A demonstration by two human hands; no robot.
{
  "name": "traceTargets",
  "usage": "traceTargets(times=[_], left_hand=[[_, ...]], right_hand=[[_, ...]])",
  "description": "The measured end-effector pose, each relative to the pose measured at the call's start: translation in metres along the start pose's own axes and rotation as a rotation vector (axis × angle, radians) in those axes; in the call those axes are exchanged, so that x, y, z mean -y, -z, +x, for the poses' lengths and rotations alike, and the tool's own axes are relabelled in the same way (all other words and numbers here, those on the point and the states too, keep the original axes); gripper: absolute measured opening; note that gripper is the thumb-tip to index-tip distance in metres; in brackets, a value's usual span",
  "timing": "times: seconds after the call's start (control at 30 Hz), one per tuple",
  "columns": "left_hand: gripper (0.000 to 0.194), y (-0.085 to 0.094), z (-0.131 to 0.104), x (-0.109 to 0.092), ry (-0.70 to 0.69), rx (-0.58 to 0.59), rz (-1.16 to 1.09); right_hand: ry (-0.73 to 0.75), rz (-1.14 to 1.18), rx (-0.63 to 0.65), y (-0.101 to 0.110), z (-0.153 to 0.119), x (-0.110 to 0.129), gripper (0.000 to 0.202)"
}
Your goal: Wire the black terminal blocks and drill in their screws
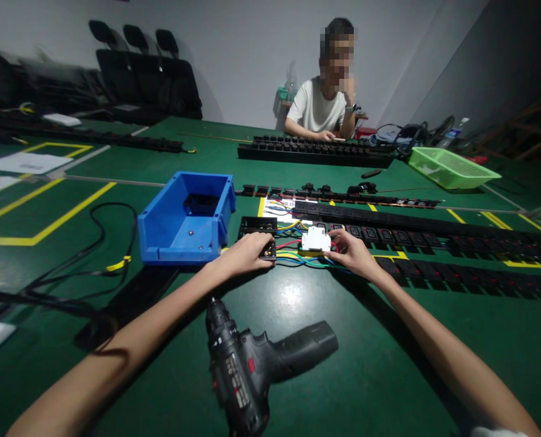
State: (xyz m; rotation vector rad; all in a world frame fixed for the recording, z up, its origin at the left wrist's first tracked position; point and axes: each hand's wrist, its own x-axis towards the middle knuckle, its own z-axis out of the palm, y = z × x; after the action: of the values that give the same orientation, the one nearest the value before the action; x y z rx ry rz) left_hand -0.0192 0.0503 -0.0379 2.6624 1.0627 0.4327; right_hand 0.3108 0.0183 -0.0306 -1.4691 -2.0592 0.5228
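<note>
My left hand point(244, 253) rests on a small black module point(258, 226) at the end of a power strip, fingertips pinching its near corner. My right hand point(353, 253) grips the coloured wires point(298, 260) just beside a white circuit breaker point(316, 239). Red, blue, green and yellow wires run between the black module and the breaker. A long black power strip point(416, 227) extends to the right from the breaker. A black cordless drill point(252, 364) lies on the green table close to me, between my forearms.
A blue plastic bin point(184, 221) stands left of the module. More black power strips point(316, 152) lie further back, with a green basket point(450, 167) at right. A person in a white shirt point(325, 103) sits at the far side. Black cables point(84, 267) loop at left.
</note>
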Motion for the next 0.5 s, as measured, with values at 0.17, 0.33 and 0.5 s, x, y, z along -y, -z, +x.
traceTargets(times=[0.17,0.33,0.5], left_hand=[[0.05,-0.005,0.002,0.008,-0.044,-0.066,0.045],[0.056,-0.005,-0.002,0.005,-0.062,-0.09,0.122],[0.056,-0.003,-0.005,0.001,-0.042,-0.088,0.134]], right_hand=[[0.015,-0.085,0.0,-0.003,0.005,-0.004,0.047],[0.027,-0.192,-0.036,0.008,-0.007,0.001,0.05],[-0.049,-0.265,-0.19,0.055,-0.041,-0.039,0.04]])
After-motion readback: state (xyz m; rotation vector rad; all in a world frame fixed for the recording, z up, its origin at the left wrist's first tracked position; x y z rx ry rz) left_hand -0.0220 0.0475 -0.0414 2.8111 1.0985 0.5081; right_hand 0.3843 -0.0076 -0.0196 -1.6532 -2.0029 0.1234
